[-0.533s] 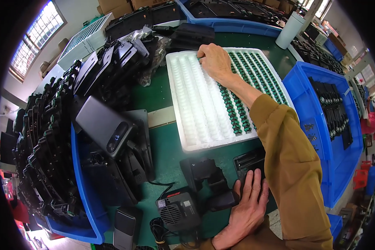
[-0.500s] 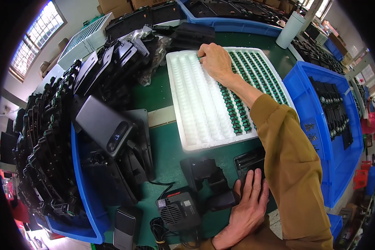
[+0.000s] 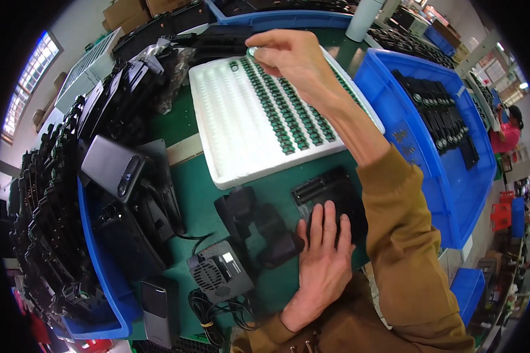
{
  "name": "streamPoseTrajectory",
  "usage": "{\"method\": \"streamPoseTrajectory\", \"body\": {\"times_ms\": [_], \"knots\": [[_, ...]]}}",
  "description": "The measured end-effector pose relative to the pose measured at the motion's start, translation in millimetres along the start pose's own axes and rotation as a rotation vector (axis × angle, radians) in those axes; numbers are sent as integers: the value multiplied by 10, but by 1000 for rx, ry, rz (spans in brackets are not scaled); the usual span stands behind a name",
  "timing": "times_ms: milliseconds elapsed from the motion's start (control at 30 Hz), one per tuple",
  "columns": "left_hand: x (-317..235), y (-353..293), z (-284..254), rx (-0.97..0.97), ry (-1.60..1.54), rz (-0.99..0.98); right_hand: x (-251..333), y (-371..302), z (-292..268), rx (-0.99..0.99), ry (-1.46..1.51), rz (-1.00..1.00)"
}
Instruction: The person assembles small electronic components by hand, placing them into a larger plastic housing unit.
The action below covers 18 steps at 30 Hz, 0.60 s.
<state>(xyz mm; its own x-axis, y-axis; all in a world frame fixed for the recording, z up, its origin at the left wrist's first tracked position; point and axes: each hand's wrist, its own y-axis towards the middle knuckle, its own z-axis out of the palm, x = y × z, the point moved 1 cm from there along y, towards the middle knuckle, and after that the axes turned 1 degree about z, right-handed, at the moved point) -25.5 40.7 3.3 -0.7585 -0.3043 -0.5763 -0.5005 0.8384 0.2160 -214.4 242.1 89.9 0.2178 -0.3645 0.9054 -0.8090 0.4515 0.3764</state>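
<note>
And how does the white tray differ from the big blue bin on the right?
The white tray is shallow, while the blue bin has taller walls. The tray holds small green parts; the bin holds larger black parts. Both have their parts lined up side by side.

right hand (image 3: pixel 294 59) out front, thumb and forefinger in a pinch, and down low the left hand (image 3: pixel 324 265) lies palm down, fingers pointing forward!
</note>
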Motion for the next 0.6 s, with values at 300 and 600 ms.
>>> {"method": "streamPoseTrajectory", "body": {"times_ms": [300,600], "knots": [[16,-48,28,-53,50,40,149,-1670,-706,-9,-47,302],[-4,-37,12,-41,92,54,-178,-1986,-781,-126,-219,334]]}}
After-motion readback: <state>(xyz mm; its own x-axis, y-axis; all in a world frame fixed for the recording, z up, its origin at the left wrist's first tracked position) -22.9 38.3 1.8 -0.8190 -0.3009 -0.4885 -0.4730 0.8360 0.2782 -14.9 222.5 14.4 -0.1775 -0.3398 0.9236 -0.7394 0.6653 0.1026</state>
